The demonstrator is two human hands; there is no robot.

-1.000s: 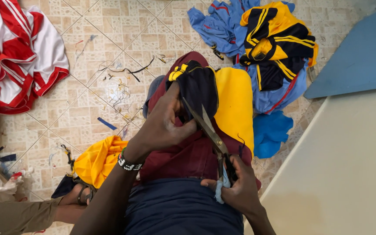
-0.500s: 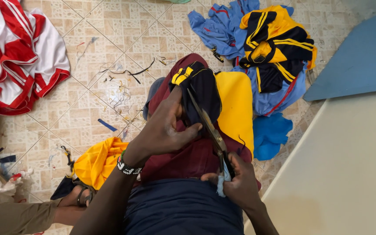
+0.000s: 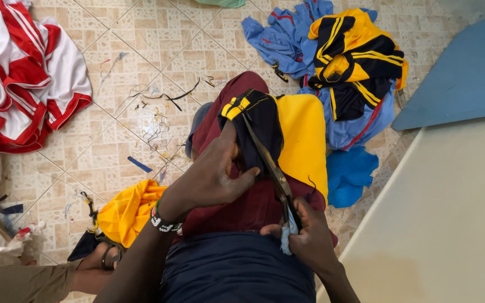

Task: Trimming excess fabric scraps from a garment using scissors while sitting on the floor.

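Left hand pinches & holds taut a black fabric piece w/ yellow-striped cuff, which lies over the person's lap on maroon trousers; thumb and fingers clamp the cloth's left edge, beaded wristband on that wrist. Right hand is clenched round the handles of long metal scissors, a bit of pale blue cloth wrapped at the grip; blades run diagonally up-left across the black fabric, tips near the striped cuff. Can't tell if the blades are parted or closed on the cloth. Just right of the black piece, touching it, a bright yellow fabric panel drapes over the same knee. Dark navy shirt fills the bottom centre. On the tiled beige floor: red-and-white striped garment top left, heap of blue clothes w/ a black-yellow jersey on top top right, a brighter blue scrap below that heap, crumpled yellow-orange cloth by the left knee, thread offcuts & thin strips scattered mid-floor. Cream table surface at right edge, blue board above it. Bottom left, another person's foot in a sandal w/ khaki trouser leg.
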